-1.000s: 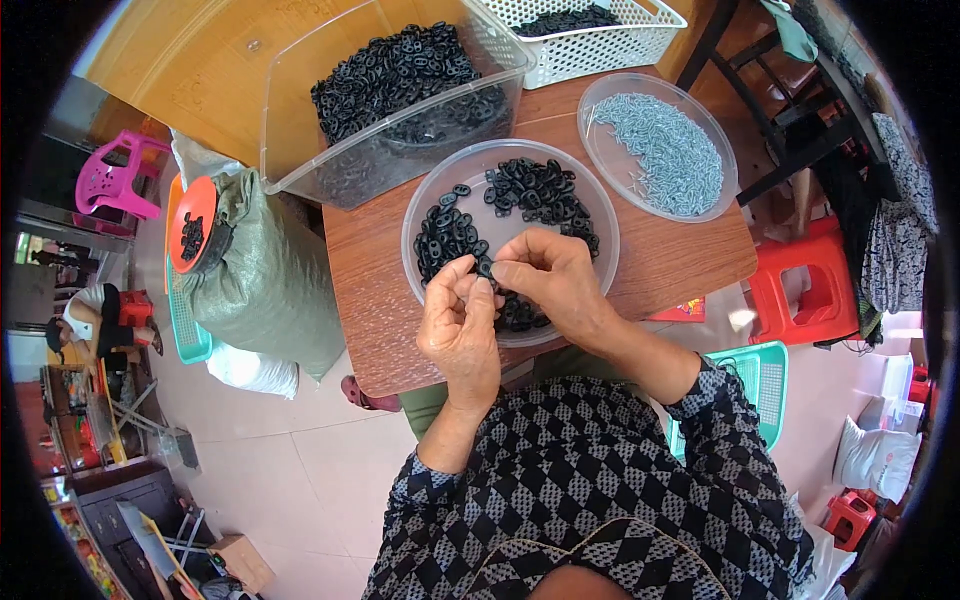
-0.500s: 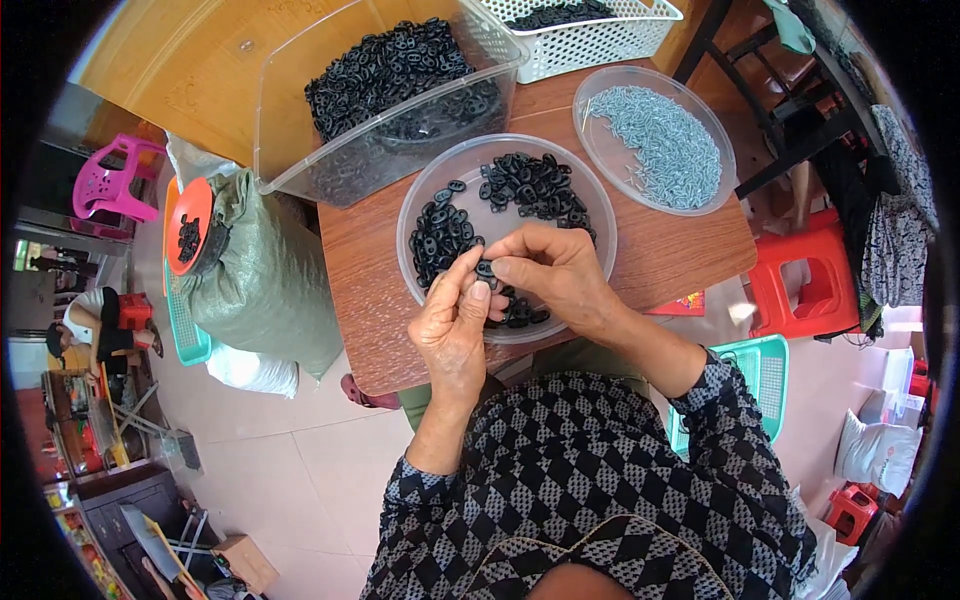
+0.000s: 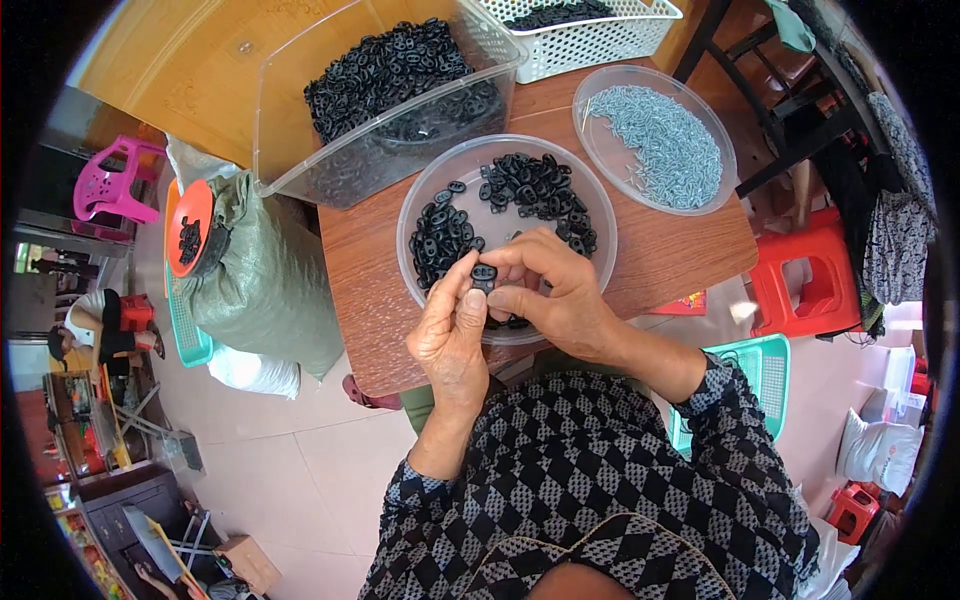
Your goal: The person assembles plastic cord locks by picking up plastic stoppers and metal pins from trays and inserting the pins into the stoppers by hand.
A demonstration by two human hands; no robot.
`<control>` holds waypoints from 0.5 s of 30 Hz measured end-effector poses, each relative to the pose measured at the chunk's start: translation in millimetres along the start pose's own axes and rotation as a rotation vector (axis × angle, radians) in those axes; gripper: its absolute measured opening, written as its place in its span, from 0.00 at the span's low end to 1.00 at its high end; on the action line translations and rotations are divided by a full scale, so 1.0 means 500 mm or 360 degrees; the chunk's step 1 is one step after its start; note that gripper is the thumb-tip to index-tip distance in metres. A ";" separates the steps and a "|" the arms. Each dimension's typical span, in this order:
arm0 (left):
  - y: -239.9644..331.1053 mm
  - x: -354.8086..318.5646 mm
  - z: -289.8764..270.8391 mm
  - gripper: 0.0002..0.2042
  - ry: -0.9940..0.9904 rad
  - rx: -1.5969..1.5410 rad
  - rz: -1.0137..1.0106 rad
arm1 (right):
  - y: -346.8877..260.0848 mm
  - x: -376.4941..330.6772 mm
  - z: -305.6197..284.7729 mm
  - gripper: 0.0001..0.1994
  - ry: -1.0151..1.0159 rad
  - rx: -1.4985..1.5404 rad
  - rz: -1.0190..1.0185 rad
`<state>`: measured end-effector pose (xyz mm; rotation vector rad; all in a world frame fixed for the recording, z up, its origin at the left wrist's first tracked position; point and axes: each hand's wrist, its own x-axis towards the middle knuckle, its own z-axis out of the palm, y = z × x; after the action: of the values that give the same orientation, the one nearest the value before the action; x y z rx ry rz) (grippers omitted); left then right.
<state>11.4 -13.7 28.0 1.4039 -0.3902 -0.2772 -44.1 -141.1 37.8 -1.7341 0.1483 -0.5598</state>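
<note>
Two bare hands meet above the near rim of a round clear plastic bowl [image 3: 420, 200] that sits on a small wooden surface [image 3: 350, 260]. Between them is one small black plastic piece [image 3: 484, 274], oval with two holes, like a cord stopper. The left hand [image 3: 452, 335] pinches it from below with thumb and fingertip closed on it; the right hand [image 3: 552, 290] curls over it, fingers also closed on the piece. The step looks like fitting or checking this single piece, though whether anything is being pushed into it cannot be seen. Any next move would call for a steady pinch and fine fingertip alignment, since the piece is tiny.

Inside the bowl lie two loose clusters of matching black pieces [image 3: 535, 190]. Behind the bowl, a clear rectangular tub [image 3: 290, 120] is heaped with more of them. To the bowl's right, touching it, a second clear bowl [image 3: 600, 150] holds small silvery metal parts [image 3: 660, 145].
</note>
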 end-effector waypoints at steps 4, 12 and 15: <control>-0.005 -0.004 -0.008 0.16 0.0007 0.0144 0.0094 | 0.001 -0.001 0.005 0.14 -0.0003 -0.0038 -0.0035; 0.008 -0.007 0.006 0.14 0.0070 -0.0037 0.0026 | 0.018 -0.006 0.009 0.13 0.0062 -0.0073 -0.0215; 0.018 -0.007 0.014 0.13 0.0021 -0.0138 -0.0027 | 0.009 -0.002 0.002 0.09 0.0061 0.0060 -0.0113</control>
<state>4.7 -17.3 37.2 1.3239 -0.3520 -0.2952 -43.5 -141.1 32.9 -1.6979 0.1030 -0.6445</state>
